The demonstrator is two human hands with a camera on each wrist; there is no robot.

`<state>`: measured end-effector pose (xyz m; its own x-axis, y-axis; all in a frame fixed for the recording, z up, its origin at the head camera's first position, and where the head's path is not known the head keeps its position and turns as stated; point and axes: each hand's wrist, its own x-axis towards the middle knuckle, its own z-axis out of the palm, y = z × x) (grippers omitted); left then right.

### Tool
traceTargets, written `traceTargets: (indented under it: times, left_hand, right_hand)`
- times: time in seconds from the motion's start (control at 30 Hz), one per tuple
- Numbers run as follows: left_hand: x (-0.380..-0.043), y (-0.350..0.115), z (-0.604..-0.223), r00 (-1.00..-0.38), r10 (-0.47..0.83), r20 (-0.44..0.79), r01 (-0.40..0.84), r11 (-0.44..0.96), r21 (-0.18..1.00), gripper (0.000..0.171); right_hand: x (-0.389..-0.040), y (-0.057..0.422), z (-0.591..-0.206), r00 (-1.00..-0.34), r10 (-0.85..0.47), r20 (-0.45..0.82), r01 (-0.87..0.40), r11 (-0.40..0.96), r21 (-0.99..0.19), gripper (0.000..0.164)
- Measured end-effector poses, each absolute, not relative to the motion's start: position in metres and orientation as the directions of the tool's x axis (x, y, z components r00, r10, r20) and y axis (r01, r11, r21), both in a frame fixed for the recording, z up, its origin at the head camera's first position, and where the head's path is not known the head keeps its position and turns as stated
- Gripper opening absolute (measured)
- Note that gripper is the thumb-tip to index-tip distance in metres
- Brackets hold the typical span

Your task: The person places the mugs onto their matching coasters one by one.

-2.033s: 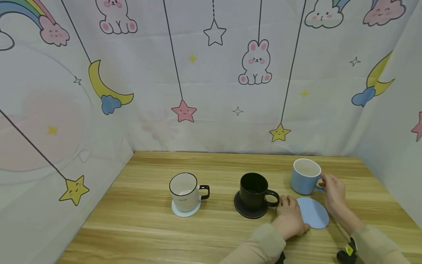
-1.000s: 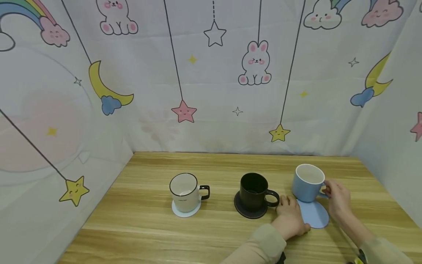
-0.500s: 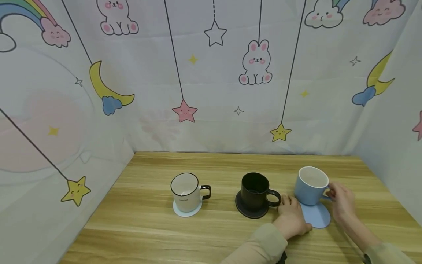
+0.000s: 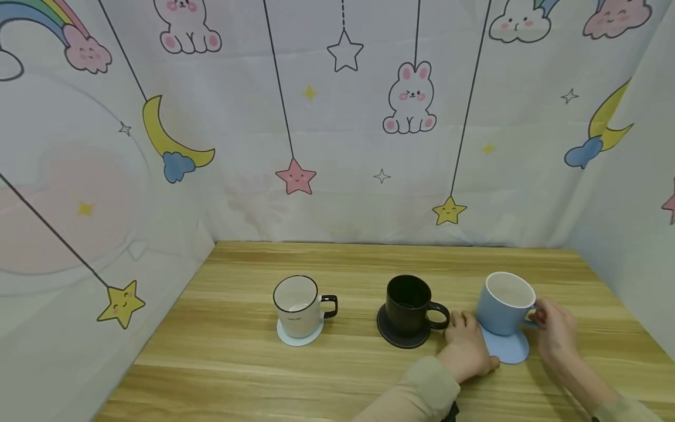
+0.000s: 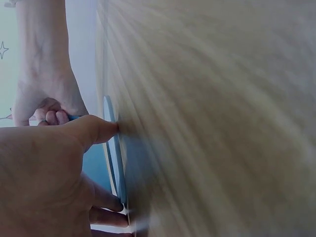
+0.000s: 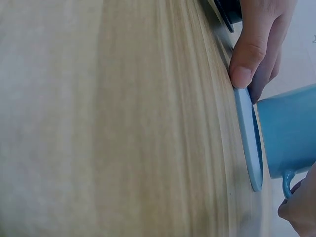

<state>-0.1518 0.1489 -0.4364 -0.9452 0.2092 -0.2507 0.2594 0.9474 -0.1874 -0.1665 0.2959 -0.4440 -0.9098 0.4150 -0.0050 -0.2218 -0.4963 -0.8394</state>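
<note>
A light blue mug (image 4: 501, 315) with a pale inside is over the back part of a round light blue coaster (image 4: 508, 349). My right hand (image 4: 556, 331) holds the mug by its handle, from the right. In the right wrist view the mug (image 6: 291, 133) shows its base close beside the coaster's (image 6: 249, 143) upper face. My left hand (image 4: 466, 349) rests low on the table at the coaster's left side, thumb and fingers spread along its rim. The left wrist view shows that thumb (image 5: 101, 129) on the near rim and the fingertips at the other end.
Just left of my left hand, a black mug (image 4: 406, 308) stands on a black coaster (image 4: 387, 334), its handle near my fingers. Farther left a white mug (image 4: 297, 313) with a black rim and handle stands on a pale coaster (image 4: 285, 339). A patterned cloth (image 4: 337, 129) hangs behind the wooden table (image 4: 237, 375).
My right hand has brought the blue mug forward and to the right, from behind the coaster to over its back part. My left hand has stayed at the coaster's rim.
</note>
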Motion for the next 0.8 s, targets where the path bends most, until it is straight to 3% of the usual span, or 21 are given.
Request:
traceTargets:
  times: [0.8]
  left_hand:
    - [-0.154,0.146,-0.441,-0.942,0.251,-0.222,0.287,0.947,-0.148,0.077]
  right_hand:
    - [-0.151,0.302,-0.448,-0.933,0.361,0.008,-0.181,-0.448,-0.875,0.051]
